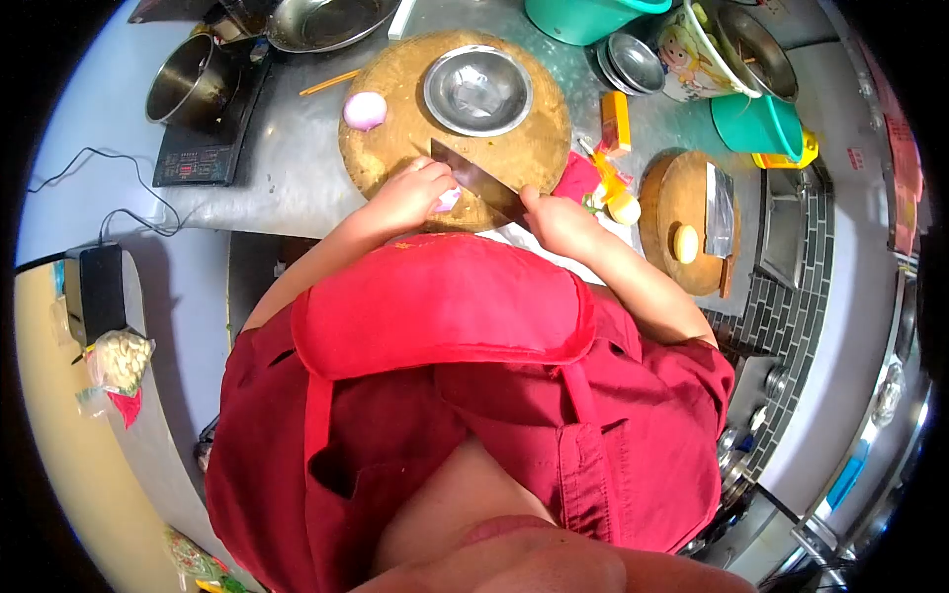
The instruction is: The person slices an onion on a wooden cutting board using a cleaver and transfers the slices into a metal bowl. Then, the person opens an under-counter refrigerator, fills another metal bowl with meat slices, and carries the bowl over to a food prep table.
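From my remote seat, I see both bare hands working over a thick round wooden board (395, 77). The left hand (413, 190), at the near left of the board, has its fingers bent and drawn together, clamped over a small onion piece (448, 201); the thumb is hard for me to make out. The right hand (563, 225), at the near right edge, is wrapped firmly around the handle of a broad cleaver (476, 180). The dark, flat blade slants from that fist toward the far left, its tip close to the left fingers; I cannot tell whether its edge touches the piece.

The onion piece rests on the near part of the board, pale purple, mostly covered by the hand. At the board's left edge sits a larger, rounded peeled onion (365, 111), glossy pink-purple with a pale patch. A shallow metal bowl (447, 79) stands on the board's far side.
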